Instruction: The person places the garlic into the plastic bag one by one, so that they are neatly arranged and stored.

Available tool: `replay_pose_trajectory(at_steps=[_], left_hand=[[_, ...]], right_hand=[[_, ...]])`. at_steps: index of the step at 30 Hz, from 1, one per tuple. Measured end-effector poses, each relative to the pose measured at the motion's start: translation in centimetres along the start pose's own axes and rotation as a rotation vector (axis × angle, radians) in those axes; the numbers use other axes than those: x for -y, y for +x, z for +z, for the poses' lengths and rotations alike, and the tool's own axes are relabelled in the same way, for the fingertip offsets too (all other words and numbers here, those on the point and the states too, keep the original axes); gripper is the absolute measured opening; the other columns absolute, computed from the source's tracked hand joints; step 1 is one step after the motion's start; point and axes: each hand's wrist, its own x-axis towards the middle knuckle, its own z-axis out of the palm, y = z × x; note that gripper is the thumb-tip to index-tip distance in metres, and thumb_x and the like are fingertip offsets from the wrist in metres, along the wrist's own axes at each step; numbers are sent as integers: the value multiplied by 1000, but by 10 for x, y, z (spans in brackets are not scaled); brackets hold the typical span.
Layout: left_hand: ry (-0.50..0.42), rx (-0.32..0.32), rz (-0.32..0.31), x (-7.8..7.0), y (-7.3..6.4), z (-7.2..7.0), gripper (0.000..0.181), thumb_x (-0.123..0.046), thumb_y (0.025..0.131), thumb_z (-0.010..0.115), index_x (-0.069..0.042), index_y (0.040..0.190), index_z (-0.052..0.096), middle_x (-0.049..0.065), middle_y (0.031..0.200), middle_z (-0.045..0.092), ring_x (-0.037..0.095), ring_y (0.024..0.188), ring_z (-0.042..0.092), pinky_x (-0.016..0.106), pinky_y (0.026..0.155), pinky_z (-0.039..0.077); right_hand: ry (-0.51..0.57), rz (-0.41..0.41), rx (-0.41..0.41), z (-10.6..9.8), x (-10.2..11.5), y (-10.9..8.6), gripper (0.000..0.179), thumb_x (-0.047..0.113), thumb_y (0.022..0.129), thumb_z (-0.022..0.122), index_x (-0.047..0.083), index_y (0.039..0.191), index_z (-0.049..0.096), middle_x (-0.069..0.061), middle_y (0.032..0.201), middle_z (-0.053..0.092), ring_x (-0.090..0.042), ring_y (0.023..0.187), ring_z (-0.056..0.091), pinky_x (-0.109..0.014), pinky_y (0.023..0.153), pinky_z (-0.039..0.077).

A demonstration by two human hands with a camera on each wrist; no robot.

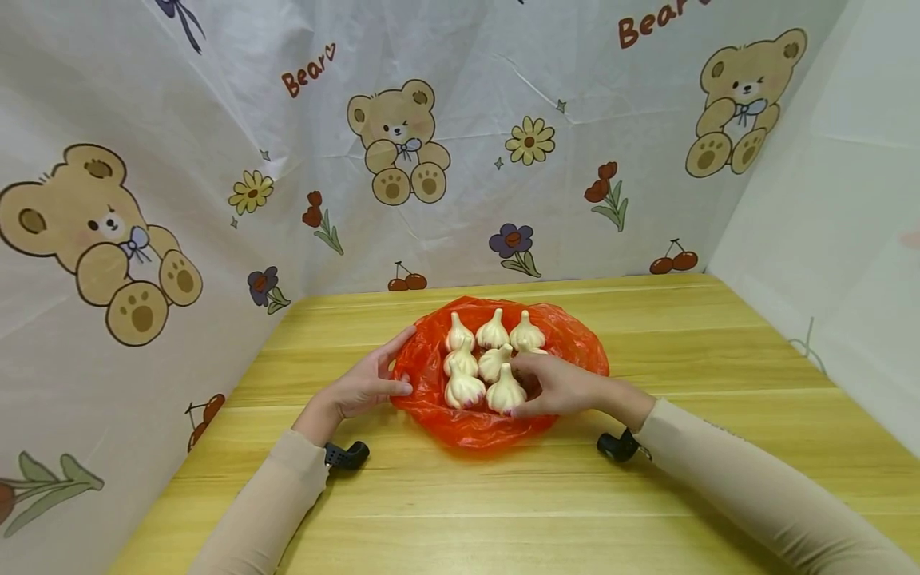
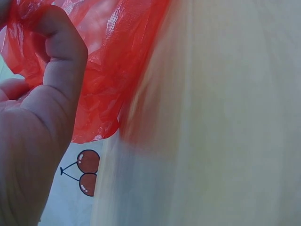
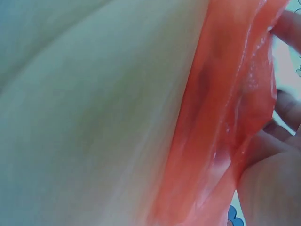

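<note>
An open red plastic bag (image 1: 438, 427) sits on the wooden table with several pale garlic bulbs (image 1: 465, 390) standing in rows inside it, stems up. My left hand (image 1: 362, 383) holds the bag's left rim, thumb on the inner side. In the left wrist view, the thumb (image 2: 66, 61) bends over the crumpled red plastic (image 2: 106, 70). Over the bag's front right, my right hand (image 1: 564, 383) curls its thumb and fingers round a garlic bulb at the end of the front row, mostly hidden by the hand. The bag wall partly covers that hand (image 3: 273, 183) in the right wrist view.
The wooden table (image 1: 460, 511) extends around the bag. Behind and to the left hangs a white sheet (image 1: 467, 200) printed with bears and flowers; a plain white wall (image 1: 826, 239) stands at right. Black wrist devices (image 1: 346, 456) sit under both forearms.
</note>
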Motion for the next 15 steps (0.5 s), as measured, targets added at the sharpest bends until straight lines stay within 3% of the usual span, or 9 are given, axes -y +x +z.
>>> replay_pose_trajectory(at_steps=[6,15], left_hand=[[-3,4,-3,0,0,0,109,11,88,71,-33,167,9,2,172,6,8,84,51,19,74,56],[4,2,-4,0,0,0,109,9,89,71,-33,167,8,1,172,5,8,83,51,19,73,56]], right_hand=[[1,43,-56,-1,2,0,41,32,84,86,15,113,62,3,95,66,-15,86,63,-26,76,56],[18,82,-59,-2,6,-4,59,31,85,86,5,131,60,-3,111,73,-12,96,68,-31,86,60]])
